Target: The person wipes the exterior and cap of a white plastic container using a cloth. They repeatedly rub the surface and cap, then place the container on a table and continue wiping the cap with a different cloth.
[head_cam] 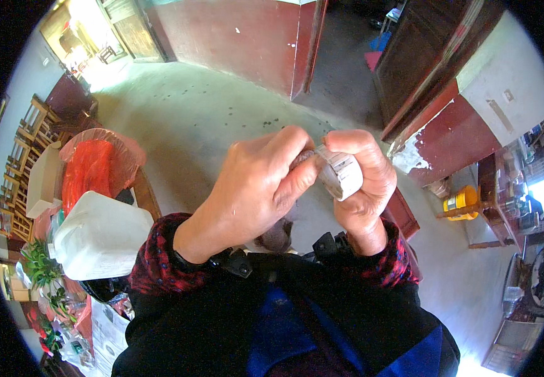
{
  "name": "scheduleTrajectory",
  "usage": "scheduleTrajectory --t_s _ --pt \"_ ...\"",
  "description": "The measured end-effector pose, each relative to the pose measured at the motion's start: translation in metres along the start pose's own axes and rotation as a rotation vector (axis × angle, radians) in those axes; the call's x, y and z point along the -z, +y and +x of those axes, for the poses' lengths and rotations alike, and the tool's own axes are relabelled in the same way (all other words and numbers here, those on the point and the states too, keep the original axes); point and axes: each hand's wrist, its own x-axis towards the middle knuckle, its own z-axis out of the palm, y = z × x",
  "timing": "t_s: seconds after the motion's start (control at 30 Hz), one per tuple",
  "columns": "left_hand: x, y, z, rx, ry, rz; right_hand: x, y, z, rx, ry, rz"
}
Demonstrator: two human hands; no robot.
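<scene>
Both hands are raised in front of my chest, close together. My right hand is closed around a small white cylindrical container that bears printed writing, tilted on its side. My left hand pinches a small greyish-brown thing between thumb and forefinger, right at the upper left end of the container; what it is cannot be told. The fingers partly hide the container's end. Below the hands, part of a dark shoe shows beyond my front.
To the left, a table carries a large white plastic jug, red plastic bags and a green plant. A dark red bench stands at the right, and a yellow bucket sits farther right by a wooden cabinet.
</scene>
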Motion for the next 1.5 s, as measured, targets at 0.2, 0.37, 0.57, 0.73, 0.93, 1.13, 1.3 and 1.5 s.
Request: scheduleTrajectory --t_s 0.2,0.37,0.57,0.73,0.93,1.13,1.3,1.5 --pt "-0.01 -0.022 -0.004 0.331 -0.124 -0.528 0.002 0.016 0.005 0.149 -0.051 -0.302" --pt "-0.016 -0.025 0.002 0.351 -0.055 -0.584 0.003 0.027 0.009 0.19 -0.013 -0.414" --pt "-0.015 -0.015 0.017 -0.002 -0.052 0.184 0.035 0.001 0.016 -0.37 -0.174 -0.344" --pt "-0.03 -0.002 0.024 -0.109 -0.015 0.219 0.035 0.0 0.007 -0.234 0.01 -0.359" --pt "-0.041 -0.001 0.018 0.165 -0.132 -0.084 0.044 0.009 -0.006 -0.091 0.05 -0.173" --pt "-0.056 -0.013 0.02 0.384 -0.262 -0.657 0.047 0.013 -0.014 0.051 0.102 -0.352" --pt "-0.058 -0.011 0.024 0.642 -0.425 -1.024 0.046 0.023 -0.017 0.131 0.172 -0.289" --pt "-0.057 -0.011 0.026 0.835 -0.516 -1.22 0.05 0.036 -0.014 0.156 0.194 -0.418"
